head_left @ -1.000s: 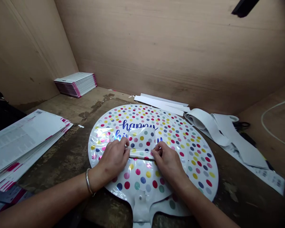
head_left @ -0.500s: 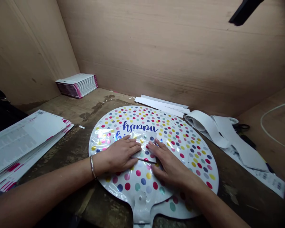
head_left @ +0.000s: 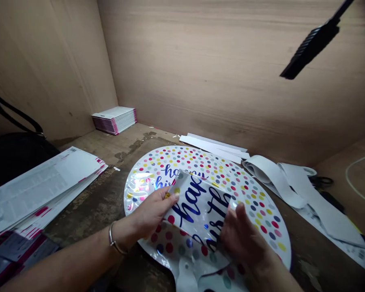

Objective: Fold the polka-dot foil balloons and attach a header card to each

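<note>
A folded foil balloon (head_left: 197, 211) with blue "happy birth" lettering is held up between my two hands, its lettering tilted. My left hand (head_left: 153, 209) pinches its left edge, thumb on top. At the right edge is my right hand (head_left: 245, 235), slightly blurred, its thumb raised and its fingers curled against the foil, partly hidden. Below lie flat, round foil balloons (head_left: 255, 202) with coloured dots, overlapping one another on the table, a neck pointing toward me.
White printed card sleeves (head_left: 48, 178) lie at the left, and a neat stack of them (head_left: 115, 120) stands in the back corner. White paper strips (head_left: 213, 147), a curled label roll (head_left: 273, 178) and scissors (head_left: 324, 181) lie right. A black object (head_left: 312, 50) hangs above.
Both hands were lying flat on a small folded packet on the balloons. Now the folded balloon is lifted and partly opened out, showing large lettering. The view has shifted slightly.
</note>
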`<state>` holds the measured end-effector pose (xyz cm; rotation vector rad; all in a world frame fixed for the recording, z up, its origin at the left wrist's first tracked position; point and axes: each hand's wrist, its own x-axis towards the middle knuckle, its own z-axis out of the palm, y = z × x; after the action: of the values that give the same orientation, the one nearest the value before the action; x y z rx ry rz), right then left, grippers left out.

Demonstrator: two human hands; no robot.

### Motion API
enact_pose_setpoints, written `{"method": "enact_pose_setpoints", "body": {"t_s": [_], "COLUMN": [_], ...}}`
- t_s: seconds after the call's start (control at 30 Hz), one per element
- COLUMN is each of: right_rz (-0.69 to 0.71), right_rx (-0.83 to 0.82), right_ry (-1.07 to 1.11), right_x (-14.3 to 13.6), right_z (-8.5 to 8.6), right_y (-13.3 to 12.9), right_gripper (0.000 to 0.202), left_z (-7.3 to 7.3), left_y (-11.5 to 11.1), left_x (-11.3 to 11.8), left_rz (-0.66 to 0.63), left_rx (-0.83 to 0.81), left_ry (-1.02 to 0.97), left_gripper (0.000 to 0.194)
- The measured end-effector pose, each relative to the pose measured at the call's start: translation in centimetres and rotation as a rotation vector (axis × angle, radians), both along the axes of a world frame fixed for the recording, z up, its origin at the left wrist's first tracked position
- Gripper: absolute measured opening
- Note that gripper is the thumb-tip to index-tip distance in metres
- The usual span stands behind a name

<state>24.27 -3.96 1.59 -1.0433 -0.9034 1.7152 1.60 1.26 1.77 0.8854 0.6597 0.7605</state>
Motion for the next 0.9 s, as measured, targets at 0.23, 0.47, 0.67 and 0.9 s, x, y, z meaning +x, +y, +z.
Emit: {"method": "enact_pose_setpoints", "body": {"t_s": [0.23,0.47,0.67,0.9], "right_rz": [-0.041,-0.246,-0.173,-0.214], "right_rx": [-0.183,-0.226,-0.125,-0.155], "right_ry": [0.217,-0.116,-0.219,-0.219], "right_x": [-4.6,-5.5,-5.8,-5.5], "right_z": [0.7,1.2,0.8,0.0], "right_y": [0.2,1.6,0.3,0.2], "right_gripper": [0.076,0.056,0.053,0.060], "left_z": [-1.3,-2.0,-2.2,-1.8], "left_y": [-1.6,-0.3,2.6,-0.6], "left_x": [0.8,-0.8,-1.2,-2.3], "left_rz": [0.142,0.212,0.409,0.193], "left_rx": [-0.097,0.077,0.177,-0.067], "left_ry": [-0.086,0.130,0.242,0.232], "left_gripper": [0.042,0.036,0.035,0.056]}}
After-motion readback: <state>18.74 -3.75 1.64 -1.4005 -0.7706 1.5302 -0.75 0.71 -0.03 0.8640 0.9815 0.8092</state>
